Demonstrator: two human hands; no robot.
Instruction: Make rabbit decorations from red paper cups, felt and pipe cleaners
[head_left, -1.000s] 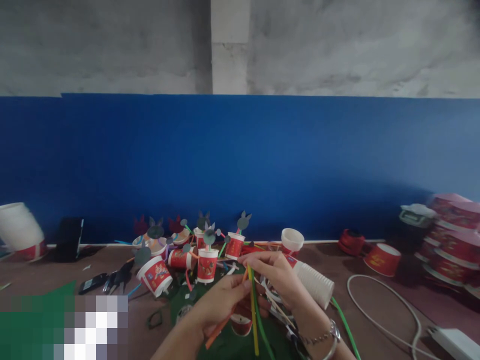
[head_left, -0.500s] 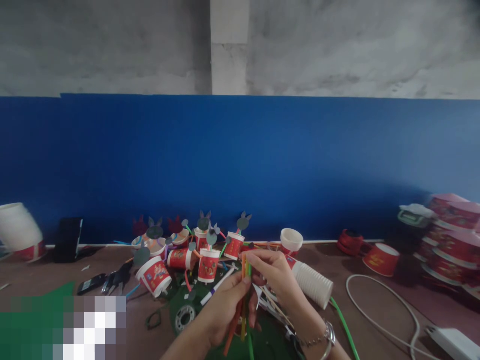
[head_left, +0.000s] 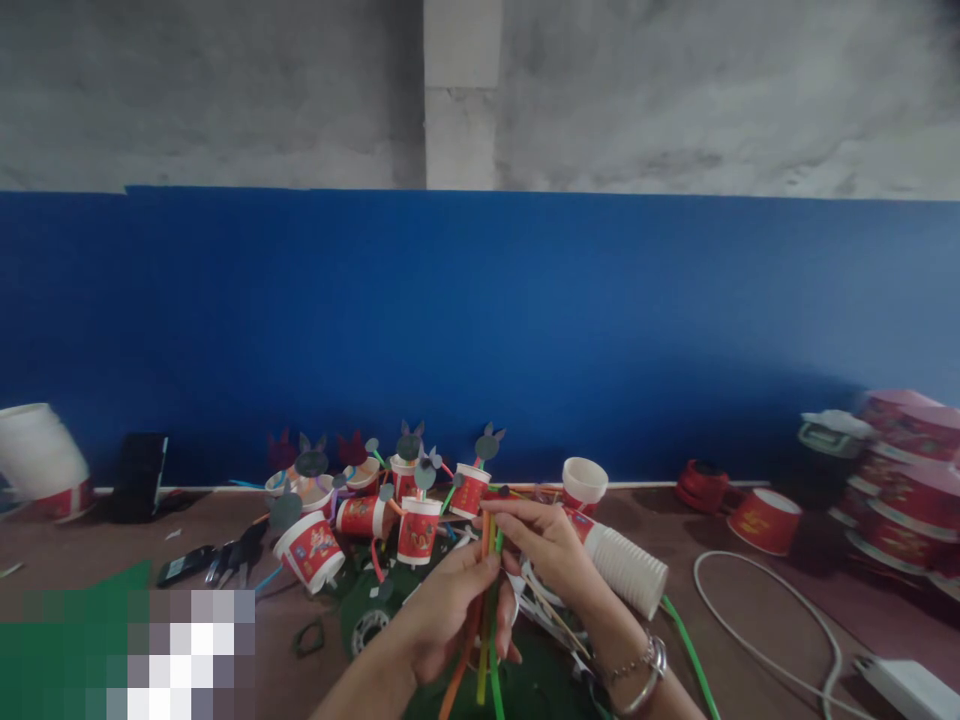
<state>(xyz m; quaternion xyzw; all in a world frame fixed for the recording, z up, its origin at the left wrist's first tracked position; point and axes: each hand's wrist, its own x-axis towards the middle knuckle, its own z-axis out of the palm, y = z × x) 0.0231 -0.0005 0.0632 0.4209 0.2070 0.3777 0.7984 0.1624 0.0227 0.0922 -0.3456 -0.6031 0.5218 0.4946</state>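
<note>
My left hand (head_left: 450,592) is closed around a small bunch of thin coloured straws, an orange straw (head_left: 454,684), a yellow straw (head_left: 482,680) and a green straw (head_left: 496,680). Their lower ends hang down past the fingers. At the top of the bunch, the thumb and forefinger of my right hand (head_left: 551,548) pinch the straw ends, and its other fingers curl behind. A bracelet (head_left: 651,660) is on the right wrist. Just beyond the hands stands a red and white paper cup (head_left: 418,530) with a grey animal-eared paper head and coloured straw arms.
More decorated cups (head_left: 309,552) crowd the left. A stack of paper cups (head_left: 626,568) lies to the right, with a white cable (head_left: 750,560) farther over. Beneath the hands is a green mat (head_left: 405,580) with a tape roll (head_left: 370,632). A blue panel (head_left: 480,330) stands behind.
Both hands stay on the straws with only a slight shift. The lower straw ends have swung a little to the left, and the view has moved very slightly.
</note>
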